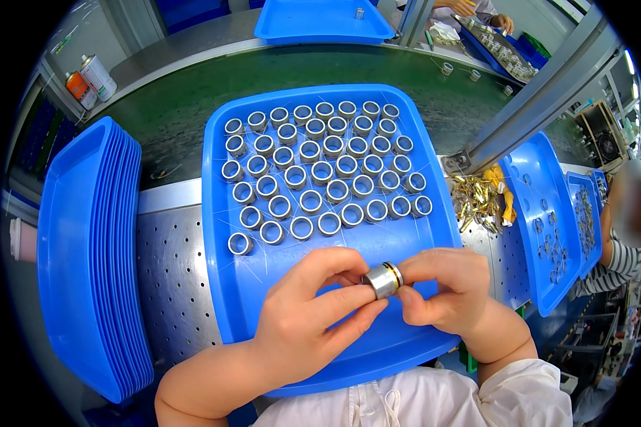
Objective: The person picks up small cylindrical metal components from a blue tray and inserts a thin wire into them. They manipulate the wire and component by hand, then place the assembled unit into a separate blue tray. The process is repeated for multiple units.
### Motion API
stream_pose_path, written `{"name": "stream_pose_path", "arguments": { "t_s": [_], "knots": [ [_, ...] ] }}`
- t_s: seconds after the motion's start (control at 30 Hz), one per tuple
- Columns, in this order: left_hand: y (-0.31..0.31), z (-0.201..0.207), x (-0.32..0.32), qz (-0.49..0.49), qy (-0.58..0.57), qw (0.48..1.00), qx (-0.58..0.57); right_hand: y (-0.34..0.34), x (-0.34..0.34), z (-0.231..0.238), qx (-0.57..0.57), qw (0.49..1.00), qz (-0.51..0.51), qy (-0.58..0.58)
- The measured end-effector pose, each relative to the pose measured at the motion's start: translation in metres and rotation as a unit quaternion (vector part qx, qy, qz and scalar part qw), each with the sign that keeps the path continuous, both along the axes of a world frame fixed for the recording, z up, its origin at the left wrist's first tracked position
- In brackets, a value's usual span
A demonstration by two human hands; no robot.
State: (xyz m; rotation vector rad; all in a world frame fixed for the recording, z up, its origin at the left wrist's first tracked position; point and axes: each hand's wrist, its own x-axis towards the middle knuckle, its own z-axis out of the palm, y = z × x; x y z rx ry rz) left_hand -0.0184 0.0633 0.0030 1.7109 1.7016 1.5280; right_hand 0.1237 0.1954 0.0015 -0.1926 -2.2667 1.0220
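Observation:
Over the near part of a blue tray point(224, 299), my two hands hold a short silver metal sleeve point(383, 282) lying on its side. My left hand point(295, 320) pinches its left end between thumb and fingers. At the right end, my right hand point(452, 285) has its thumb and fingertips on the rim, where a dark band and a thin gold-coloured band show. Several rows of similar metal sleeves point(310, 201) stand on end in the tray beyond my hands, open tops up. Fine pale threads lie among them.
Left stands a stack of blue trays point(85, 249). Brass-coloured small parts point(475, 199) lie piled at the right, beside a metal post point(527, 99) and a tray of rings point(541, 235). A green conveyor belt point(178, 92) runs behind; other people work right and far right.

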Motion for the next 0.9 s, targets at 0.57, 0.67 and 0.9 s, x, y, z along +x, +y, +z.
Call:
{"name": "stream_pose_path", "arguments": {
  "t_s": [0.57,0.67,0.9],
  "knots": [
    [0.0013,-0.0022,0.0031,-0.002,0.078,0.995,0.059,-0.0023,0.0033,-0.0022,0.037,0.999,0.008,0.029],
    [0.0008,0.0007,0.002,-0.007,0.021,1.0,0.016,-0.0006,0.0013,-0.0031,0.06,0.997,0.007,0.047],
    [-0.0004,0.0004,0.0003,0.004,-0.011,1.0,-0.006,-0.002,-0.0006,-0.0037,0.038,0.999,-0.011,0.015]
  ]
}}
